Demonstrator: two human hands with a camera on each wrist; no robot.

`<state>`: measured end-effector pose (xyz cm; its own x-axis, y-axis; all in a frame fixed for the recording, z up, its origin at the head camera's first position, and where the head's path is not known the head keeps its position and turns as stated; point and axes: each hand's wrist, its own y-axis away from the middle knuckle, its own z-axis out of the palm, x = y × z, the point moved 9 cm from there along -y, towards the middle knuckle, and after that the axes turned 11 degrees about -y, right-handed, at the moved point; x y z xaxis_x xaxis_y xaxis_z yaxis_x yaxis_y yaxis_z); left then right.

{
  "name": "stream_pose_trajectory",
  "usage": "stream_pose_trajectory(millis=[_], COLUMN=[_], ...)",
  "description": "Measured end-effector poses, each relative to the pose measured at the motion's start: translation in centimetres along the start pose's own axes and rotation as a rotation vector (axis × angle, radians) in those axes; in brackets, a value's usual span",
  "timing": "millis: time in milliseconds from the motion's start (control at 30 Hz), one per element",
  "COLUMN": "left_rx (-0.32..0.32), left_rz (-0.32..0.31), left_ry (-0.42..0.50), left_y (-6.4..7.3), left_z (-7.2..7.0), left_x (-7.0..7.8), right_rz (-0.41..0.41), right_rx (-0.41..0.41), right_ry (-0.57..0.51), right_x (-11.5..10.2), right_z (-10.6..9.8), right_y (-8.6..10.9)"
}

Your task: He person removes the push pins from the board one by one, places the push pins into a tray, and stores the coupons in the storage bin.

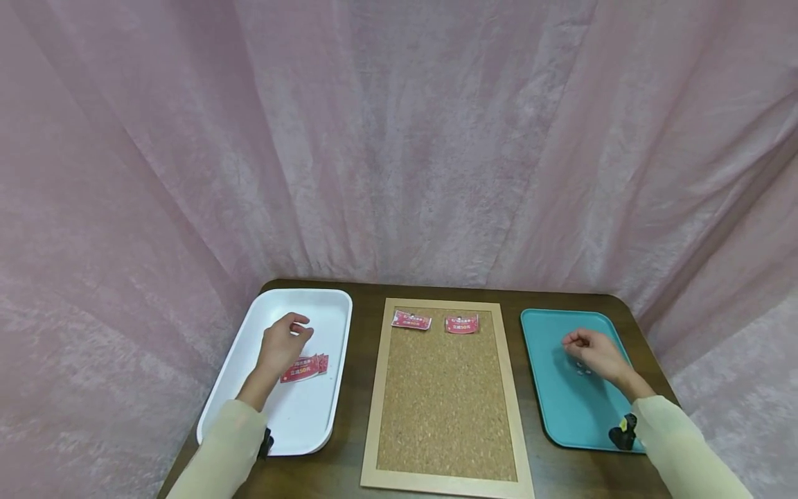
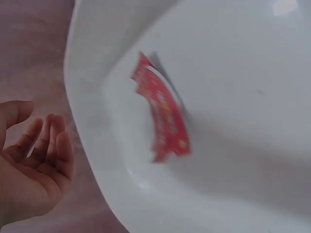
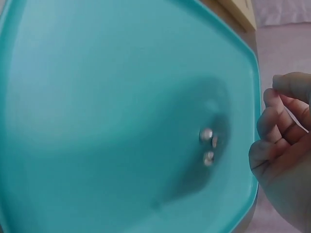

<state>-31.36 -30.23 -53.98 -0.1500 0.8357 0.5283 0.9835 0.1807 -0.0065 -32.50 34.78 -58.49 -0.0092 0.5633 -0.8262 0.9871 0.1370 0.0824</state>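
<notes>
Hovering, lower left: left hand [image 1: 282, 348], fingers loosely bent, parted, above coupons [image 1: 303, 369]. Lower right: right hand [image 1: 596, 355], thumb near fingertip, pinch uncertain, near pins [image 3: 206, 134].

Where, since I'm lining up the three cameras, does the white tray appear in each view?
Head: the white tray is at lower left, with the left hand over it.
Left wrist: it fills the middle and right, its rim curving down left of centre.
Right wrist: not in it; the teal tray takes up most of that picture.
Landmark shared by head and left wrist: the red coupons lying in it.
</notes>
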Motion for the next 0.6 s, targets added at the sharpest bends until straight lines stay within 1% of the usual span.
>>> stream_pose_trajectory(millis=[100,200,367,500,600], left_rx=[0.036,0.057,0.039,0.005,-0.024], left_rz=[0.034,0.067,0.103,0.132,0.146], left_ry=[0.031,0.065,0.107,0.138,0.148], left_y=[-0.5,-1.1,-1.8,-2.0,-2.1], left_z=[0.0,0.5,1.7,2.6,3.2], left_x=[1.9,3.9,6.7,8.4,9.4], right_rz=[-0.003,-0.006,-0.005,-0.004,-0.018], right_rx=[0.016,0.02,0.012,0.012,0.005], right_ry=[-0.015,-0.027,-0.055,-0.082,-0.084], right_x=[-0.5,-0.9,-1.8,-2.3,-2.6], right_z=[0.5,1.4,3.0,3.8,4.1], right_y=[-0.7,-1.4,-2.6,-3.3,-3.8])
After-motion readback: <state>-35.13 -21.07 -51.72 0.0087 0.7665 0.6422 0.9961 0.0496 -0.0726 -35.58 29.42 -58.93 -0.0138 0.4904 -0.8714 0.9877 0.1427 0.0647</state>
